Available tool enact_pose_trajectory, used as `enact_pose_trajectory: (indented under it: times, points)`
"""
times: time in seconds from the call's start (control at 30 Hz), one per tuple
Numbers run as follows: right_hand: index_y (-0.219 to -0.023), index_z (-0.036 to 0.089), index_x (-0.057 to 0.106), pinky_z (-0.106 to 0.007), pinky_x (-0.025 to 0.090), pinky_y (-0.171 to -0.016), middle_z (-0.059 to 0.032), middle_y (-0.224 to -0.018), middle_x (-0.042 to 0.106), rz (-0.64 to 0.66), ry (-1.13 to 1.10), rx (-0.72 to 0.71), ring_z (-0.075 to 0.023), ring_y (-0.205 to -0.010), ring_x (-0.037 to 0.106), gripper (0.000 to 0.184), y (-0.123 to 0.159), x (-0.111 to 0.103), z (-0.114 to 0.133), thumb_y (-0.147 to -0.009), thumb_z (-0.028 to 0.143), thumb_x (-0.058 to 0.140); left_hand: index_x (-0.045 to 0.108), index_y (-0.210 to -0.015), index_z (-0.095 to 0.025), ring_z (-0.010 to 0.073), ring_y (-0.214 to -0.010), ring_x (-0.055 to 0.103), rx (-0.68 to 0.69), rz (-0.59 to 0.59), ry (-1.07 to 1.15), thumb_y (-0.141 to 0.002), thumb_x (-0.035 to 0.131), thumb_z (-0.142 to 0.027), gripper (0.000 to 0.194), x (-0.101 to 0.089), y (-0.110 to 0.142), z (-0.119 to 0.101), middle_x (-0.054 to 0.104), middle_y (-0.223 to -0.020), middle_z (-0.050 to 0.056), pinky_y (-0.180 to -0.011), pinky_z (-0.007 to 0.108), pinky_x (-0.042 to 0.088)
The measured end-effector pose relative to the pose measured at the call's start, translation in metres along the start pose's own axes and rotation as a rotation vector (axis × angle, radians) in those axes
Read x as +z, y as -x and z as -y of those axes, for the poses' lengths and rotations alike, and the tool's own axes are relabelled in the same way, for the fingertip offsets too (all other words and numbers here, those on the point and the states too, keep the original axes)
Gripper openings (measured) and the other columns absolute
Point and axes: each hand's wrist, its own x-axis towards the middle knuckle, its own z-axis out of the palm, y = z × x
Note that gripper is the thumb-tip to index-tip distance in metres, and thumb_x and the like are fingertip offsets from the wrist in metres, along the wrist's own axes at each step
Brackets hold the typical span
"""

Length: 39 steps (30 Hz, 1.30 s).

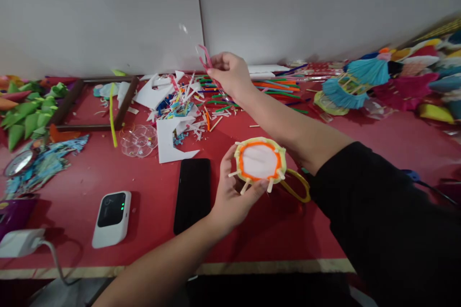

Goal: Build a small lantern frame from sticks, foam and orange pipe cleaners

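My left hand is closed around the edge of a small round craft piece. The piece has a white disc face, an orange fuzzy ring, a pale yellow rim and several short wooden sticks poking out. Farther back, above the clutter by the wall, my right hand pinches some thin pink strips; a shiny clear film seems to hang with them, though its shape is blurred. Beside the craft piece, a yellow loop shows, partly hidden behind it and my right sleeve.
Pipe cleaners and paper scraps lie along the wall. On the red table are a black phone, a white hotspot device, a clear petal-shaped dish and a brown frame. Blue fringed crafts stand right.
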Motion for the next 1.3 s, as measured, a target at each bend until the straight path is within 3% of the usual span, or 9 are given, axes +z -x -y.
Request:
enact_pose_trajectory:
  times: [0.13,0.37,0.53,0.7,0.87,0.97,1.0,1.1,1.3]
  points:
    - [-0.108,0.016,0.063,-0.041,0.058,-0.096,0.0002,-0.099,0.072,0.081,-0.189,-0.007,-0.0154,-0.094,0.072,0.020,-0.009,0.018,0.011,-0.091,0.022,0.069,0.036,-0.144,-0.025,0.0234,-0.106,0.075,-0.009,0.005,-0.001,-0.075,0.086,-0.019,0.085,-0.001,-0.001,0.002,0.075,-0.122,0.012,-0.094,0.038,0.062]
    - [-0.104,0.016,0.066,-0.032,0.060,-0.078,0.0034,-0.079,0.067,0.305,-0.117,0.059,-0.0107,-0.069,0.066,0.010,0.008,0.020,0.036,-0.095,0.014,0.062,0.035,-0.145,-0.026,0.0231,-0.108,0.074,-0.025,0.018,0.011,-0.074,0.088,-0.023,0.089,-0.004,0.000,0.005,0.075,-0.122,0.010,-0.097,0.037,0.060]
    - [-0.119,0.015,0.066,-0.033,0.056,-0.087,0.0010,-0.089,0.071,0.248,0.104,-0.080,-0.0121,-0.080,0.068,0.022,-0.003,0.000,0.041,-0.101,0.025,0.056,0.034,-0.148,-0.025,0.0248,-0.114,0.072,-0.030,0.018,-0.008,-0.074,0.089,-0.026,0.091,-0.002,0.000,0.003,0.072,-0.131,0.013,-0.099,0.038,0.060]
    - [-0.115,0.018,0.072,-0.047,0.049,-0.106,-0.0091,-0.111,0.073,0.250,0.542,-0.337,-0.0245,-0.109,0.066,0.026,-0.009,-0.038,0.013,-0.101,0.026,0.052,0.033,-0.149,-0.025,0.0264,-0.119,0.070,-0.048,0.022,-0.017,-0.074,0.089,-0.027,0.094,-0.002,0.001,0.002,0.070,-0.135,0.014,-0.101,0.040,0.060]
    - [-0.115,0.014,0.068,-0.055,0.046,-0.107,-0.0170,-0.122,0.065,0.255,0.735,-0.361,-0.0316,-0.117,0.059,0.029,0.030,-0.052,-0.015,-0.097,0.016,0.045,0.034,-0.149,-0.028,0.0288,-0.122,0.069,-0.048,0.037,-0.009,-0.073,0.089,-0.026,0.094,-0.003,0.000,0.003,0.067,-0.141,0.014,-0.107,0.046,0.056]
    - [-0.111,0.015,0.067,-0.048,0.045,-0.106,-0.0158,-0.116,0.066,0.250,0.723,-0.345,-0.0289,-0.115,0.057,0.027,0.070,-0.040,-0.013,-0.096,0.015,0.044,0.033,-0.149,-0.028,0.0295,-0.125,0.068,-0.055,0.034,-0.014,-0.073,0.089,-0.026,0.094,-0.003,0.000,0.003,0.064,-0.144,0.014,-0.109,0.047,0.055]
    - [-0.110,0.015,0.066,-0.046,0.046,-0.104,-0.0156,-0.113,0.067,0.242,0.726,-0.277,-0.0286,-0.112,0.058,0.026,0.083,-0.034,-0.012,-0.096,0.016,0.044,0.034,-0.148,-0.028,0.0297,-0.127,0.066,-0.051,0.037,-0.016,-0.073,0.089,-0.027,0.093,-0.003,0.000,0.003,0.064,-0.145,0.014,-0.109,0.047,0.055]
    - [-0.109,0.011,0.065,-0.050,0.047,-0.099,-0.0193,-0.104,0.068,0.223,0.746,-0.163,-0.0316,-0.102,0.059,0.026,0.112,-0.019,-0.010,-0.097,0.021,0.044,0.035,-0.147,-0.028,0.0289,-0.129,0.065,-0.048,0.043,-0.025,-0.073,0.089,-0.028,0.092,-0.003,0.000,0.002,0.064,-0.145,0.013,-0.108,0.045,0.056]
    - [-0.123,0.001,0.062,-0.058,0.035,-0.114,-0.0272,-0.123,0.066,0.181,0.755,-0.073,-0.0385,-0.121,0.053,0.041,0.115,-0.010,-0.021,-0.096,0.027,0.044,0.037,-0.146,-0.029,0.0278,-0.124,0.068,-0.057,0.035,-0.025,-0.073,0.090,-0.027,0.090,-0.003,0.001,0.001,0.066,-0.141,0.012,-0.106,0.046,0.057]
